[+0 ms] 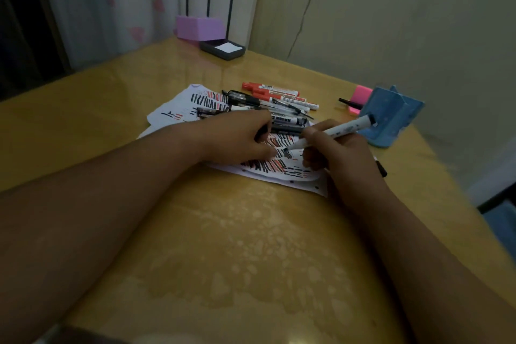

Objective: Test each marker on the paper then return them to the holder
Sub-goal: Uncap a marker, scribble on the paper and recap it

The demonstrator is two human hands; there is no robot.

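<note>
My right hand grips a white marker, whose dark tip touches the white paper covered in black and red strokes. My left hand rests on the paper beside the tip, its fingers curled round a small dark object that looks like the cap. Behind my hands lies a pile of markers: red ones and black and white ones. The blue holder stands to the right of the pile, apart from my right hand.
A pink block and a black pen lie behind the holder. A purple box and a dark tray with white paper sit at the table's far edge. Another black pen lies right of my right hand.
</note>
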